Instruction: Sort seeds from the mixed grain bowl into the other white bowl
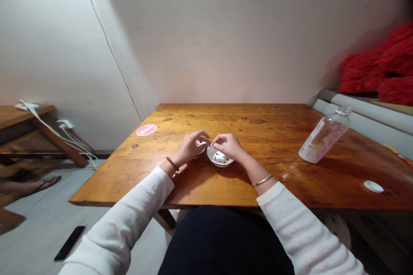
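My left hand [190,147] and my right hand [228,146] hover close together above the middle of a wooden table [258,184], their fingertips meeting over a tiny pale item [211,143]. That item is too small to identify. Below my right hand sits a small white dish [220,159] with dark specks in it. My left hand mostly hides a second white dish [201,153], which lies against the first. A beaded bracelet [172,163] circles my left wrist, and a silver bangle [262,180] circles my right.
A clear plastic bottle [324,136] lies at the table's right, near a white bottle cap [373,186]. A pink round sticker [146,129] marks the left side. Walls stand behind the table. A phone [70,242] lies on the floor at left.
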Demonstrator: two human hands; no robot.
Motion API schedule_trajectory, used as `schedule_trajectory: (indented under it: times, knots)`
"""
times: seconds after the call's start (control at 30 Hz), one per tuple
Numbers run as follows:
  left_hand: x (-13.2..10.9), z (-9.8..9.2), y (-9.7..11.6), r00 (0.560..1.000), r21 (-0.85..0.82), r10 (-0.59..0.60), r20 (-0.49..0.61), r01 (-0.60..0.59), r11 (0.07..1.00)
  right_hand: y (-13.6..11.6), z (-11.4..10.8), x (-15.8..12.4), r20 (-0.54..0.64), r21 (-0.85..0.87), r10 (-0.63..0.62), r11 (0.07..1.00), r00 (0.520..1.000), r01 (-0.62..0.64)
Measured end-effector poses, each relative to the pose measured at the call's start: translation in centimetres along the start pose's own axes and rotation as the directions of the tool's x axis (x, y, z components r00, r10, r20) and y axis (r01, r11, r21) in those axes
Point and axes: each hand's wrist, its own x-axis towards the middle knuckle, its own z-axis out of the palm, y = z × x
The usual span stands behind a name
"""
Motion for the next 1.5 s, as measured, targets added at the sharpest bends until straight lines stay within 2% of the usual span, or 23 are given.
schedule_trajectory:
  times: [0.57,0.83,1.07,1.5]
  knots:
    - [-0.11,0.0,-0.01,0.999,0.004,0.035,0.005,-0.035,0.999,0.17,-0.06,-0.03,0.034,-0.026,0.007,1.0,0.999,-0.007]
    - [0.14,-0.31,0.12,0.998,0.021,0.026,-0.061,-0.024,0.999,0.16,-0.02,-0.09,0.044,0.013,0.006,1.0,0.999,-0.006]
    - [0.06,-0.25,0.12,0.991,0.04,0.089,-0.103,-0.085,0.996,0.37,0.06,0.05,0.073,0.032,-0.009,0.999,0.997,0.007]
    - [-0.18,-0.42,0.58,0.993,-0.024,0.099,-0.064,-0.1,0.995,0.4,0.17,0.03,0.097,0.072,0.013,0.997,0.995,-0.02]
